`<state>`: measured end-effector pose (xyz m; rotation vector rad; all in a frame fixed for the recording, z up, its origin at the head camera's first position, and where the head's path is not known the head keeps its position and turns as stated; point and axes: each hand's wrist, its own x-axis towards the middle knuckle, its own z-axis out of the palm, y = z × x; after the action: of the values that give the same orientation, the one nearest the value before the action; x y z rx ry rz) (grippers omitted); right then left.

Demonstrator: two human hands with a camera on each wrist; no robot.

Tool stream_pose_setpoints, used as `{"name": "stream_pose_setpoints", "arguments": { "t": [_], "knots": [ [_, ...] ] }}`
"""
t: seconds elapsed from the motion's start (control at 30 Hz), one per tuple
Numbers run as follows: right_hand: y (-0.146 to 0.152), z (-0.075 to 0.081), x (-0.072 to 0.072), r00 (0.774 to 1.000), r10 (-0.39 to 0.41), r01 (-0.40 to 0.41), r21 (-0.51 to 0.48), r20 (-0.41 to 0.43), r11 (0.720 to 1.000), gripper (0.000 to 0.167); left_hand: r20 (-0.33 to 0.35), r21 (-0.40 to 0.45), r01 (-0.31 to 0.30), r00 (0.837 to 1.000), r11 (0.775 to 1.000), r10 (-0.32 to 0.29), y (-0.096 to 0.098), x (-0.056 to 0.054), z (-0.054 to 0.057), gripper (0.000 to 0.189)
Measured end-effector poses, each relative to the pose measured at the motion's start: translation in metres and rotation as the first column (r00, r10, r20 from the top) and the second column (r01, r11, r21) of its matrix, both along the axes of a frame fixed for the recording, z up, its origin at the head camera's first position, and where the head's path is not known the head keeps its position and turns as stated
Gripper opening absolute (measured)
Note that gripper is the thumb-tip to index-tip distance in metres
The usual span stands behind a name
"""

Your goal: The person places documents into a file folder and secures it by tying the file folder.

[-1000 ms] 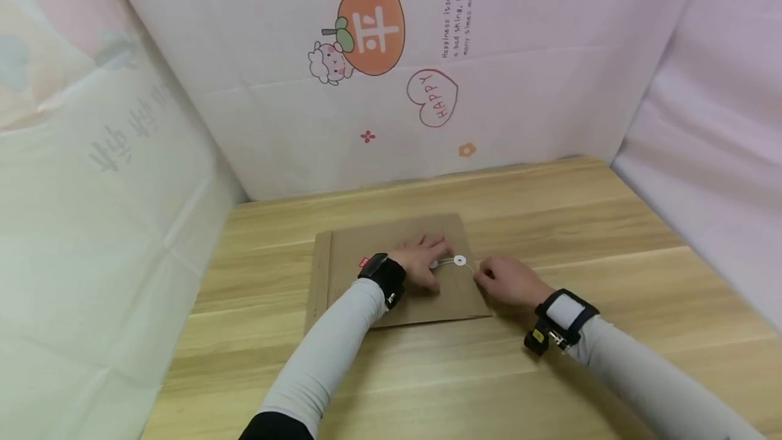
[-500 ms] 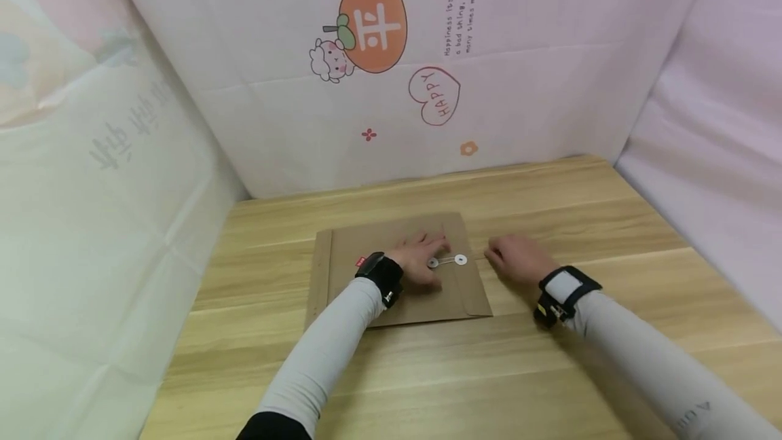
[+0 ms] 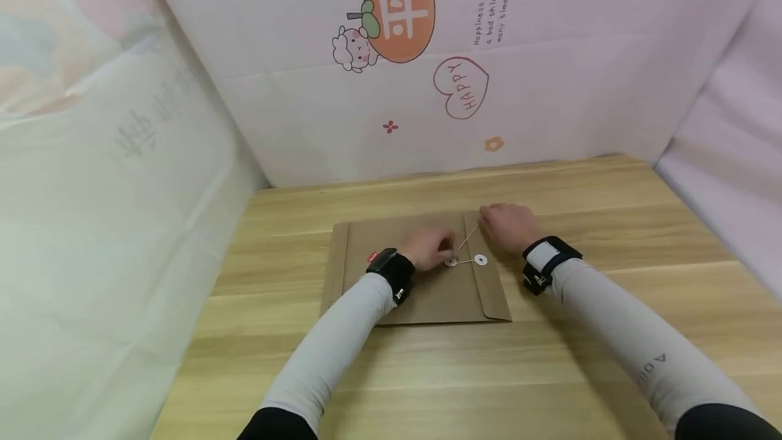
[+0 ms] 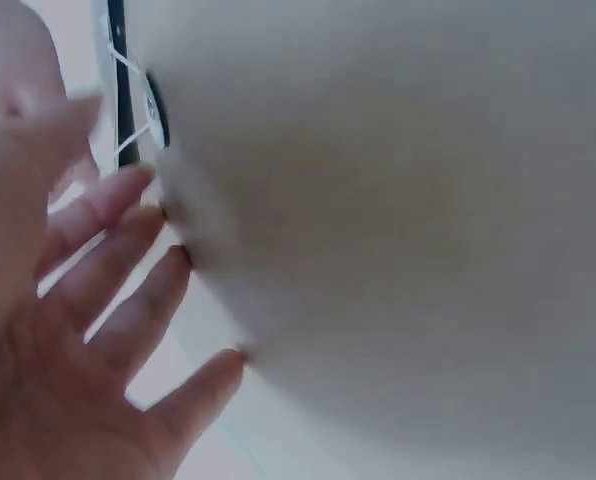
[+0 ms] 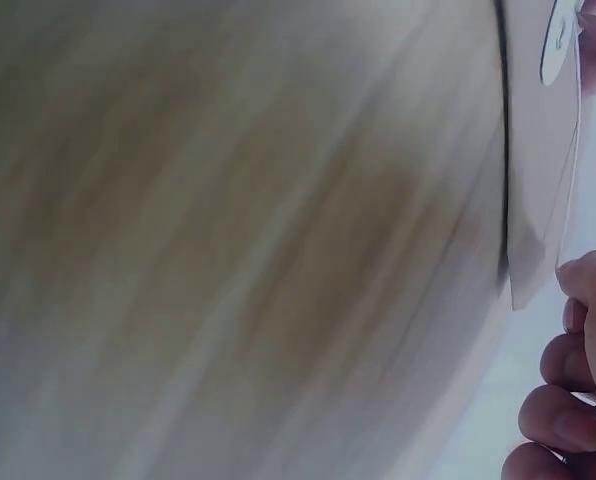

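Observation:
A brown paper envelope (image 3: 427, 301) with a string closure lies flat on the table. Its two white round buttons, one on the flap (image 3: 480, 259) and one on the body, have thin string running between them. My left hand (image 3: 426, 247) rests its fingertips on the envelope, the thumb and forefinger right at the body button. In the left wrist view the fingers (image 4: 148, 300) are spread and slightly bent. My right hand (image 3: 508, 226) pinches the free string (image 3: 468, 237) between thumb and forefinger by the flap's far corner; it runs taut from the body button.
The wooden table (image 3: 391, 386) stretches around the envelope on all sides. A printed white cloth (image 3: 293, 121) hangs behind it, with more cloth at left and right. A small red label (image 3: 373, 257) sits on the envelope beside my left wrist.
My right hand has moved from beyond the flap edge up toward the far corner, taking the string along. My left hand's spread fingers have drawn in toward the body button. The head view has shifted slightly.

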<state>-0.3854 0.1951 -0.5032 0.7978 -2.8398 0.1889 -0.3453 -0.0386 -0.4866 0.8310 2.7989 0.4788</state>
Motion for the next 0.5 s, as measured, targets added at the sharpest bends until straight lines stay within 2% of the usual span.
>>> {"name": "stream_pose_setpoints", "arguments": {
  "t": [0.13, 0.2, 0.3, 0.37, 0.5],
  "knots": [
    [0.002, -0.001, -0.001, 0.999, -0.045, 0.046, -0.045, 0.013, 0.998, 0.031, -0.122, -0.064, -0.103, 0.988, 0.993, 0.094, 0.016, 0.002, 0.009, 0.031],
    [0.002, 0.0, -0.001, 0.998, -0.052, 0.054, -0.058, 0.024, 0.997, 0.031, -0.18, -0.129, -0.128, 0.978, 0.983, 0.104, 0.022, 0.004, 0.01, 0.037],
    [0.0, 0.003, 0.0, 0.998, -0.046, 0.049, -0.063, 0.042, 0.997, 0.03, -0.254, -0.212, -0.143, 0.963, 0.967, 0.087, 0.025, 0.005, 0.006, 0.039],
    [0.0, 0.007, 0.001, 0.998, -0.041, 0.044, -0.06, 0.051, 0.997, 0.029, -0.276, -0.237, -0.154, 0.957, 0.959, 0.086, 0.025, 0.003, 0.003, 0.039],
    [0.0, 0.015, 0.004, 0.996, -0.038, 0.042, -0.04, 0.08, 0.998, 0.027, -0.257, -0.202, -0.147, 0.962, 0.968, 0.093, 0.019, -0.003, -0.004, 0.039]
  ]
}}
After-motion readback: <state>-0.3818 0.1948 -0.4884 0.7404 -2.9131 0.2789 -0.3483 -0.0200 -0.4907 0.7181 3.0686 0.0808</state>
